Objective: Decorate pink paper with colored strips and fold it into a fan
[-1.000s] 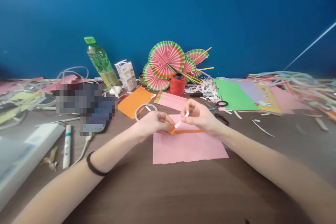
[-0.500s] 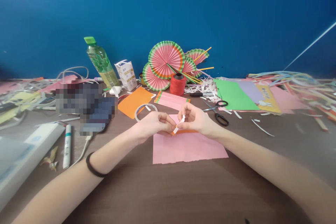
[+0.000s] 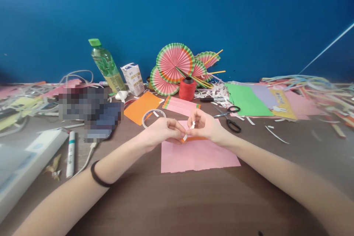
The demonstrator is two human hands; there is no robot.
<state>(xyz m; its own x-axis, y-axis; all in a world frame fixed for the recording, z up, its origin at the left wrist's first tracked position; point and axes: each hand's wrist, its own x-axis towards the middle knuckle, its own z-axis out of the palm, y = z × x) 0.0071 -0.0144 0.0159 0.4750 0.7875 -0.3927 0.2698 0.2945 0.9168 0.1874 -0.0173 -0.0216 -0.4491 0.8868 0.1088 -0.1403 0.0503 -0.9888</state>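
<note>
Left of the pink sheet [image 3: 199, 158], I have a white marker [image 3: 71, 155], its lettering illegible to me; beyond the sheet's far left corner, the bottle [image 3: 106, 62] and carton [image 3: 134, 77] carry labels too small to read. Brown tabletop [image 3: 177, 206] runs nearer than the sheet's ragged front edge. Over the sheet, my left hand [image 3: 167, 131] pinches the left end of the orange strip [image 3: 200, 138], which crosses the paper. My right hand [image 3: 204, 127] has thumb and finger clamped on the white strip [image 3: 193, 125]; a second ago its fingertips stood farther from the left's. Right of the sheet's far edge lie black-handled scissors [image 3: 228, 113].
</note>
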